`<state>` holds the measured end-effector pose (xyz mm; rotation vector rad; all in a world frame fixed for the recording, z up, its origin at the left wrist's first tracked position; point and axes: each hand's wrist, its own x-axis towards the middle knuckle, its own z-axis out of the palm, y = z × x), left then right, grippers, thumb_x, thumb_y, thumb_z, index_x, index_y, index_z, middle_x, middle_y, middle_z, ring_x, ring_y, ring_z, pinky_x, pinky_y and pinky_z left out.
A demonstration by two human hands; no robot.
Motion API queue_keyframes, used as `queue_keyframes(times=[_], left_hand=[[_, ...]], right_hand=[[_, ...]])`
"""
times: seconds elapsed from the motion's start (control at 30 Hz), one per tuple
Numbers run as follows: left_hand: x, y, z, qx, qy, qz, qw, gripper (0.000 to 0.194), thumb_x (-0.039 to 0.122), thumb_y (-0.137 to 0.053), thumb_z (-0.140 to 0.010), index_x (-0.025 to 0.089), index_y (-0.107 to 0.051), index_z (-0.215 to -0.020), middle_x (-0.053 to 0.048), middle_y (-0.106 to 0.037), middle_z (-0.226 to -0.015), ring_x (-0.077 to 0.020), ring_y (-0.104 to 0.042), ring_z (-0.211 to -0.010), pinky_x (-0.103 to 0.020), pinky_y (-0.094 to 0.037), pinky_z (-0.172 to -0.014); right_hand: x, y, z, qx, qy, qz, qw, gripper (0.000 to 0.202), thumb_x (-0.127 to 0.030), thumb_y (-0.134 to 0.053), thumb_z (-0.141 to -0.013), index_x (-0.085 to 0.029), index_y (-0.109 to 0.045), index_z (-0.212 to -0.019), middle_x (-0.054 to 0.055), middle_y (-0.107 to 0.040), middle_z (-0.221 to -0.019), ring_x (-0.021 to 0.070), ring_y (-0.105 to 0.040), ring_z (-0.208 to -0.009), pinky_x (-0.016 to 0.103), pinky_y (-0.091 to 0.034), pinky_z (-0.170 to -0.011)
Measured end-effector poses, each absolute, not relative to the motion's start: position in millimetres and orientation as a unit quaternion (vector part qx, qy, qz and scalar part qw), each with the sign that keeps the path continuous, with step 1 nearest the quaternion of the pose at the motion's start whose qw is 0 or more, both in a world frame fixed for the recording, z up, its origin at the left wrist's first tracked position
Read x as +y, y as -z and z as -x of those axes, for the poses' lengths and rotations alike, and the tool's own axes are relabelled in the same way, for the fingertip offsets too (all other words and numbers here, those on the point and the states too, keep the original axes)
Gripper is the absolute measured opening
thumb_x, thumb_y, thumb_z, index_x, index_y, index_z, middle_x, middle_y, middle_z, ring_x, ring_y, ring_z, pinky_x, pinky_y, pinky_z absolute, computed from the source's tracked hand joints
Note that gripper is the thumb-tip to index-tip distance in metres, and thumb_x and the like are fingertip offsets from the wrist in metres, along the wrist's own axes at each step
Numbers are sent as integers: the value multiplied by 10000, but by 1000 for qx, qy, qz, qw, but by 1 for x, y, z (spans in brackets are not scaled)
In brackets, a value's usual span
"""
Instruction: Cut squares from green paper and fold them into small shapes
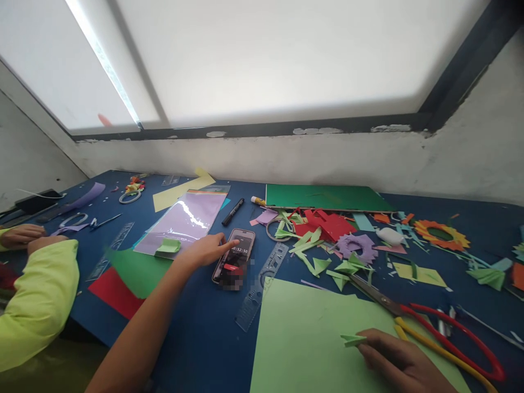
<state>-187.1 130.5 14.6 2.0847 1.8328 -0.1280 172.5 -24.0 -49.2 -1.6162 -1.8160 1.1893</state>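
Observation:
My left hand [209, 250] reaches across to a smartphone [234, 265], a fingertip on its screen, which shows a running time. Its fingers are stretched out and hold nothing. Just beyond that wrist, a folded piece of green paper [168, 246] rests on a clear sleeve of purple paper [188, 215]. At the lower right, my right hand [395, 357] pinches a small folded light green paper [352, 340] between thumb and finger. Beneath it lies a large light green sheet [303, 333]. Scissors [446, 327] with red and yellow handles lie beside the right hand, partly over that sheet.
A clear ruler [262, 286] lies between the phone and the sheet. Behind are a black marker [233, 212], a green board [327, 197], paper scraps [323, 224], a purple paper ring [357, 248] and an orange one [442, 234]. Another person's sleeve [49, 289] is at left.

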Motion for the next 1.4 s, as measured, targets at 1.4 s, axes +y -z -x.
queue_keyframes(times=[1.4], left_hand=[[24,34,-2,326,-222,-810,434,235,341,-442,-880,134,-532,-813,-43,-646,-668,-130,-618,-604,-200,-466,-532]], right_hand=[[-15,39,-180,-745,-313,472,353,332,-389,-428,-890,-177,-558,-671,-9,-545,-606,128,-490,-565,233,-348,-537]])
